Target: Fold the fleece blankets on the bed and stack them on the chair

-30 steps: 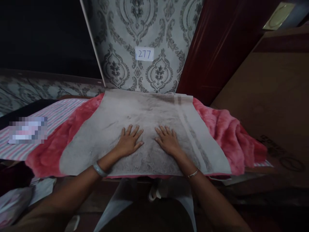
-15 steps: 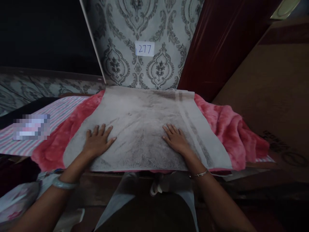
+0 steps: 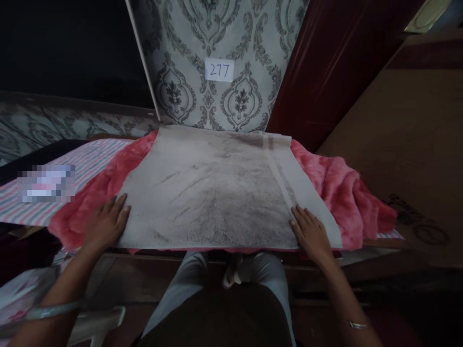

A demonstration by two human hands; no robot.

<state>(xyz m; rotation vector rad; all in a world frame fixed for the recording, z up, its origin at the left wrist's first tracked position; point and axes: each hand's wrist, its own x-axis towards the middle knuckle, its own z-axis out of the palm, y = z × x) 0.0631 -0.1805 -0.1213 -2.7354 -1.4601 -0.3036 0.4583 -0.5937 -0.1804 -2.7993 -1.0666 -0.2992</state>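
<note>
A grey plush cloth lies spread over a pink fluffy blanket in front of me. My left hand rests at the cloth's near left edge, partly over the blanket, its fingers stretched out. Near the cloth's right side, my right hand lies flat on it with the fingers extended. Neither hand grips anything. Darker brushed patches and thin streaks mark the cloth's surface, and a pale band runs along its right part.
A striped cloth sticks out on the left, with a blurred item on it. A dark screen stands behind it. Patterned wallpaper bears a paper marked 277. A large cardboard box stands at the right.
Both hands have slid outward and toward me, from the middle of the grey cloth to its left and right sides. The cloth looks a little smoother where they were.
</note>
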